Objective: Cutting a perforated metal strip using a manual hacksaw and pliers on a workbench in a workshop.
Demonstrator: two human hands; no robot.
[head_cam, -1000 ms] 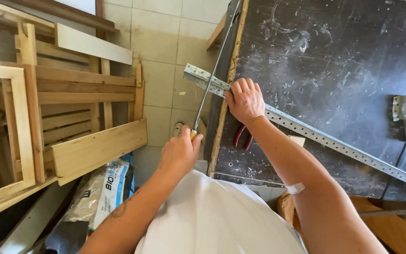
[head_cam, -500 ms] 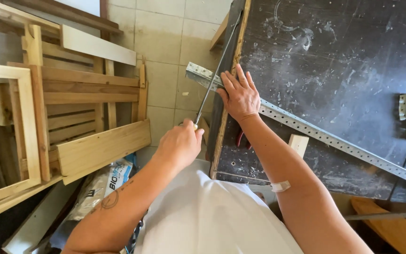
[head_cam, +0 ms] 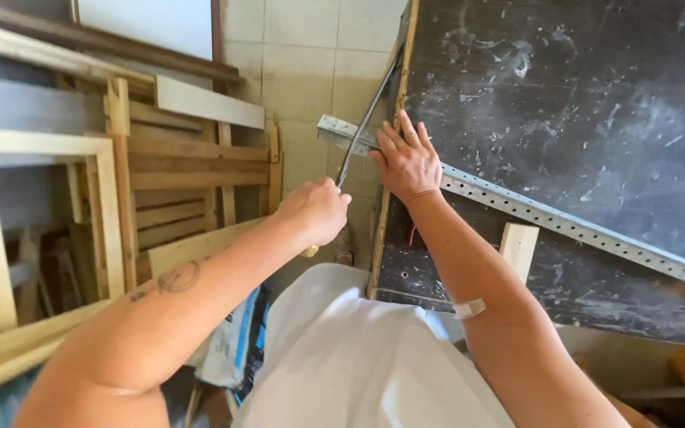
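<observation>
left hand (head_cam: 320,210) was closed in a fist round the handle of a hacksaw (head_cam: 365,120), fingers wrapped tight; the handle itself was mostly hidden inside the grip. the saw's thin frame and blade ran up toward 1 o'clock from the fist and crossed the perforated metal strip (head_cam: 564,226) near its overhanging end. right hand (head_cam: 406,162) lay flat on that strip, fingers spread fairly wide and pressing down, not curled round anything, just beside the blade on its 3 o'clock side. the strip sat diagonally on the dark workbench (head_cam: 596,103), running from about 10 o'clock down to 4 o'clock, its short end (head_cam: 334,131) sticking out past the bench edge over the tiled floor (head_cam: 311,71). progress, as a judgement: the cut looked under way but not finished, since the end piece was attached and level with the rest; how deep the blade sat in the metal could not be told. left to do: saw through, free the offcut. a small wood block (head_cam: 518,247) stood on the bench at 5 o'clock of the right hand, apart from the strip's lower edge. wooden frames (head_cam: 176,170) were stacked at 9 o'clock, leaning by the wall.
</observation>
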